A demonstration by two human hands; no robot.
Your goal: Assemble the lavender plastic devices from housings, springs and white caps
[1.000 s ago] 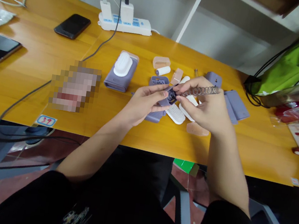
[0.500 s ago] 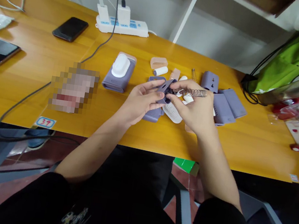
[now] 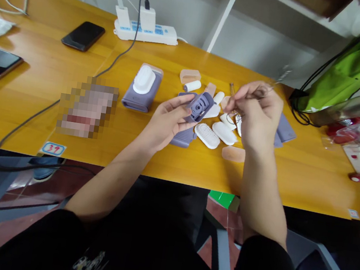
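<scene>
Purple and hollow, the small shell (image 3: 201, 105) is sitting in the left hand (image 3: 163, 125) above the table (image 3: 195, 169), and the left fingers are gripping it by its left side. To its right and apart from it, the right hand (image 3: 259, 113) is hanging in the air, its fingers pinching narrowly around a thin metal spring (image 3: 284, 74); the blur is hiding how firmly. Such a springy wire could, in my judgement, be jumping away or getting bent, if the pinch is loosening or the coils are catching on something. Loose pieces (image 3: 218, 98) are lying close together below, so a dropped spring could be rolling among them. Also the shell could be turning, if a push is coming from one side only. Regarding materials, the shell is showing rounded corners and moulded rings inside. On the table, a white brush (image 3: 207, 135) is presenting dense bristles, while the white oval plate (image 3: 224, 133) beside it is looking smooth. Nearer, a peach cover (image 3: 233, 154) is appearing thin and translucent. Farther left, a purple case (image 3: 137, 101) is carrying a rounded white cap (image 3: 144, 80)
</scene>
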